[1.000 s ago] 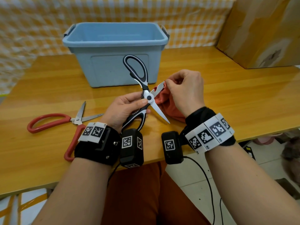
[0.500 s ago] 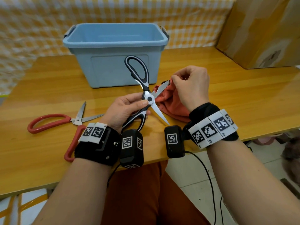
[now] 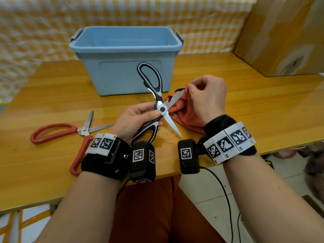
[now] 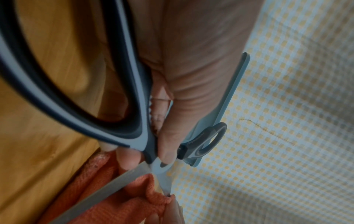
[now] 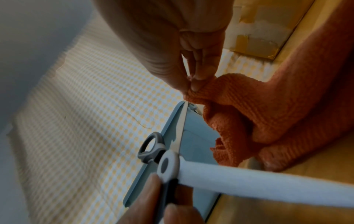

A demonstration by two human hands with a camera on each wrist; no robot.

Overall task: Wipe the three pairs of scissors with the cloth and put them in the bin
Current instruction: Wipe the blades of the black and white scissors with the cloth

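Two pairs of scissors are seen over a glossy, honey-coloured wooden counter (image 3: 245, 109); the black-and-white kitchen scissors (image 3: 162, 109) are held blades apart above it, near its front edge, while the red-handled scissors (image 3: 57, 133) lie open on the wood to the left. The kitchen scissors are pinched at the pivot by the thumb and curled fingers of the left hand (image 3: 135, 120); one blade tip is wrapped in the orange cloth (image 3: 185, 113), which is pinched around it by the fingers of the right hand (image 3: 206, 97), the rest of the cloth being draped on the counter. A blue plastic bin (image 3: 122, 67) is set further back on the counter, just behind the raised handle loop; nothing can be made out inside it. A yellow-and-white checked cloth (image 3: 43, 32) is hung behind the counter; a taped cardboard box (image 3: 284, 35) is stood at the right rear; pale floor tiles (image 3: 210, 193) are seen below the front edge.
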